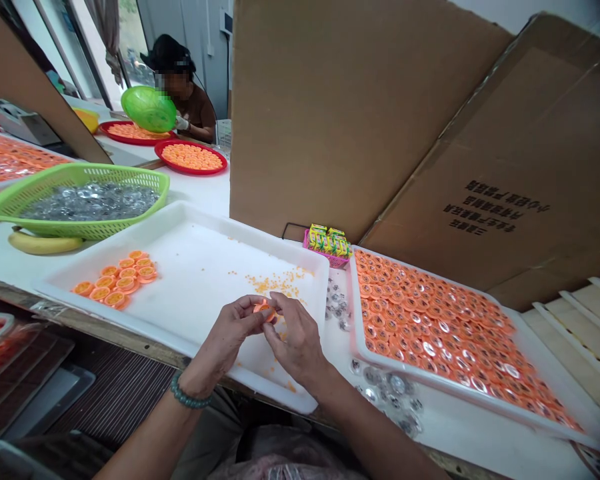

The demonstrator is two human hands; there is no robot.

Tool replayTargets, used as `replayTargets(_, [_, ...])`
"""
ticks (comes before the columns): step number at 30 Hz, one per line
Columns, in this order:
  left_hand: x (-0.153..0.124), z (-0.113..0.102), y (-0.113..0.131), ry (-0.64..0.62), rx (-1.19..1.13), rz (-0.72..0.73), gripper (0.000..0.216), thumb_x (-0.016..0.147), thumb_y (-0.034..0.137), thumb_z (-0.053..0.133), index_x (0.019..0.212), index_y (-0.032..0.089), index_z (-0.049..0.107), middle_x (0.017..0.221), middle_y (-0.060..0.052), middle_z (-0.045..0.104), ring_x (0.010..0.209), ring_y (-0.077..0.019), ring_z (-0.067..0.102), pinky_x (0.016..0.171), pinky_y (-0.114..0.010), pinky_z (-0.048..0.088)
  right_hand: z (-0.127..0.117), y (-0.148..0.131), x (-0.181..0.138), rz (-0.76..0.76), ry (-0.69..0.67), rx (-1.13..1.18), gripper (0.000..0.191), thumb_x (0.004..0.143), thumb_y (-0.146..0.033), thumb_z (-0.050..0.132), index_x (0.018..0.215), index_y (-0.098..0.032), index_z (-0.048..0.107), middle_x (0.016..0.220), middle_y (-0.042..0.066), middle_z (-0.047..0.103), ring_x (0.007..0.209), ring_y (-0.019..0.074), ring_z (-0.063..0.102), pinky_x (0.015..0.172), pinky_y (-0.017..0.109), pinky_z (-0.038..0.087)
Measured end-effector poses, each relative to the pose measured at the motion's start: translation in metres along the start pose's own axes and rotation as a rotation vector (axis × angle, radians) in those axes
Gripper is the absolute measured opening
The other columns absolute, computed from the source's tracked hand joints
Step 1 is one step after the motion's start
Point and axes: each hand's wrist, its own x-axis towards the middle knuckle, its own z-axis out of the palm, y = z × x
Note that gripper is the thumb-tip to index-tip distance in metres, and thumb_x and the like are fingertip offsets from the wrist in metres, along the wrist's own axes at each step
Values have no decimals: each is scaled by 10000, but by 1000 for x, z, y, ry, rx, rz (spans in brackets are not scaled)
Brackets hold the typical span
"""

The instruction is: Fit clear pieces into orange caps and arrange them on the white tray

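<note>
Between both hands, over the right part of a white tray (pixel 200 233), is a small round orange plastic piece (pixel 264 308). My left hand (pixel 233 333) pinches it from the left, thumb and forefinger closed on it. From the right, the fingers of my right hand (pixel 296 337) close on the same piece and partly hide it. Small yellow-orange bits (pixel 275 283) lie scattered on the tray beyond the hands. At the tray's left end sits a cluster of similar orange round pieces (pixel 125 277), several with yellowish centres.
Clear round plastic parts (pixel 393 393) lie right of my tray, beside another tray packed with orange discs (pixel 430 320). A pink basket of small boxes (pixel 329 245) stands before a cardboard panel (pixel 320 120). A green basket (pixel 80 230) and banana (pixel 45 243) are left; a co-worker (pixel 200 107) sits behind.
</note>
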Motion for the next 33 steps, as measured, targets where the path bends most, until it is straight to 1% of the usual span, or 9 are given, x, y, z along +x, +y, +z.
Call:
replayTargets(3, [0, 0, 1, 13, 12, -11, 226, 674, 290, 739, 837, 171, 638, 758, -24, 684, 725, -163, 621, 686, -273, 479, 3, 3, -2, 51, 27, 26, 496, 787, -135, 531, 1263, -211, 414, 1040, 86, 635, 939, 206, 594, 827, 353, 503])
replayTargets(6, [0, 0, 1, 16, 40, -17, 221, 680, 285, 736, 819, 164, 615, 722, -17, 672, 717, -164, 627, 673, -267, 483, 3, 3, -5, 32, 11, 16, 485, 795, -137, 522, 1262, -214, 415, 1067, 82, 643, 952, 199, 606, 841, 341, 507])
replayTargets(11, [-1, 1, 1, 11, 49, -12, 233, 697, 289, 722, 839, 157, 594, 775, -32, 684, 740, -161, 629, 693, -269, 486, 1, 1, -4, 18, 49, 37, 523, 791, -136, 520, 1288, -200, 368, 1093, 66, 648, 994, 174, 613, 889, 327, 506])
replayTargets(17, [0, 0, 1, 15, 54, -16, 246, 693, 286, 725, 859, 149, 605, 806, -50, 687, 737, -156, 625, 684, -258, 483, 2, 0, -3, 99, 58, 68, 543, 773, -145, 536, 1278, -197, 342, 1053, 49, 670, 976, 162, 630, 869, 323, 526])
replayTargets(21, [0, -3, -1, 33, 62, 1, 224, 677, 274, 736, 813, 144, 615, 722, -23, 660, 670, -149, 613, 673, -277, 492, 3, 0, -6, 59, 37, 45, 548, 794, -146, 537, 1302, -189, 338, 1106, 58, 652, 1014, 158, 617, 915, 317, 502])
replayTargets(26, [-2, -2, 0, 37, 83, 21, 201, 676, 277, 733, 767, 139, 619, 692, -13, 643, 667, -163, 623, 648, -275, 490, 3, 0, -9, -8, 26, 29, 592, 800, -130, 543, 1340, -188, 307, 1138, 63, 636, 1043, 155, 600, 924, 308, 496])
replayTargets(30, [-2, 1, 3, 9, 59, -5, 225, 678, 272, 733, 820, 145, 612, 746, -23, 664, 696, -164, 629, 679, -284, 494, 2, 0, -9, -20, 76, 38, 610, 794, -124, 555, 1344, -199, 302, 1121, 58, 641, 1028, 161, 605, 931, 330, 494])
replayTargets(33, [-2, 2, 4, 6, 33, -3, 269, 667, 255, 745, 875, 156, 605, 804, -28, 676, 749, -154, 629, 694, -256, 484, 0, 1, -10, -33, 139, 26, 606, 792, -123, 565, 1337, -203, 311, 1125, 67, 637, 1029, 171, 605, 936, 349, 490])
